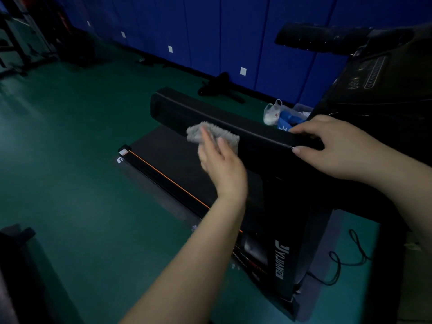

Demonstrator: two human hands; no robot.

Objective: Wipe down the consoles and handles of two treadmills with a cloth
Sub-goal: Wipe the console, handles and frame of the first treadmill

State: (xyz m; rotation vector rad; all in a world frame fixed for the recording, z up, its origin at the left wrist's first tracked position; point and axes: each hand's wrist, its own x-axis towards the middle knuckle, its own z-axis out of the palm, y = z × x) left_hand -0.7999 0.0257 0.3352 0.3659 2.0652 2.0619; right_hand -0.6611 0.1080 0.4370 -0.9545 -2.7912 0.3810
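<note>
the left hand [219,160] lies flat, fingers straight and close together, pressing a grey fluffy cloth [211,133] against the near side of a long black handrail [187,106] on the treadmill, roughly midway along it. the cloth sticks out past the fingertips and hangs over the rail's lower edge. the right hand [339,146] clasps the same rail nearer the black console with rows of buttons [371,76], with its fingers curled over the top edge and its thumb laid along the near face. the two hands are well apart with bare rail between them, and more bare rail runs from the cloth to the rounded free end at the far left.

below the rail lies the black running belt with an orange stripe along its near edge [168,157]. to its left the green floor [70,136] is open as far as the blue padded wall [233,31]. a second black handrail [315,39] juts out beyond the console. a white plastic bag [272,113] sits on the floor just past the wiped rail, beside some blue things. a black cable [339,260] loops on the floor near the treadmill's base at the right. a dark bulky shape [16,253] fills the lower left corner, perhaps another machine, though the light is too dim to tell
</note>
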